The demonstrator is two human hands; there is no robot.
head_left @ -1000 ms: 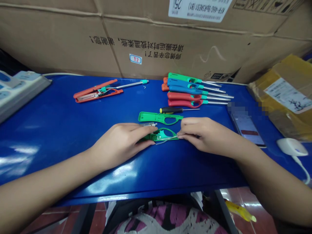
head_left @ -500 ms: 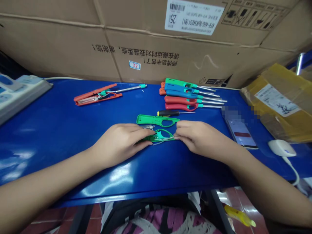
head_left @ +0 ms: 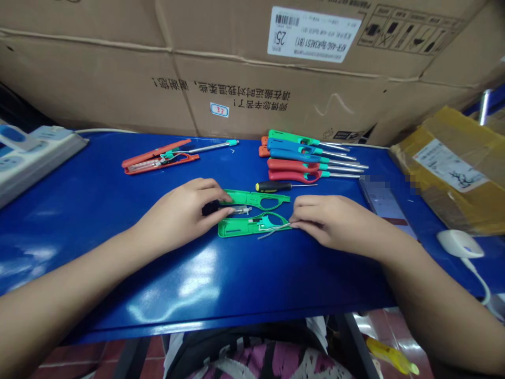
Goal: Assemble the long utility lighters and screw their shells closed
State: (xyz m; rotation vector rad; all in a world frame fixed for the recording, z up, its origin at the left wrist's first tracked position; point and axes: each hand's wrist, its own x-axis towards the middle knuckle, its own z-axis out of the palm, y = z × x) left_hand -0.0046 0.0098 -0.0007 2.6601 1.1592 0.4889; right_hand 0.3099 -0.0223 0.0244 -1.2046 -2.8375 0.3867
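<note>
On the blue table, a green lighter shell half (head_left: pixel 232 228) lies with a turquoise trigger piece (head_left: pixel 270 221) and thin wires in it. My right hand (head_left: pixel 321 218) pinches the wire ends (head_left: pixel 281 227) at the shell's right tip. Behind it lies a second green shell half (head_left: pixel 252 199). Between the two is a clear fuel tank (head_left: pixel 240 210) with a metal valve end. My left hand (head_left: pixel 193 208) has thumb and fingers around the tank's left end; its fingertips also reach the left end of the rear shell half. The palm side of that hand is hidden.
A black and yellow screwdriver (head_left: pixel 274 187) lies behind the shells, and several finished-looking lighters (head_left: pixel 295 166) beyond it. An opened red lighter (head_left: pixel 158 158) is at the left. A power strip (head_left: pixel 35 152), phone (head_left: pixel 386 202), white mouse-like device (head_left: pixel 460 243) and cartons (head_left: pixel 445 168) surround the area.
My left hand has come off the front green shell half and moved back and left to the clear tank. My right hand stays pinched at the shell's tip. The view has shifted slightly.
</note>
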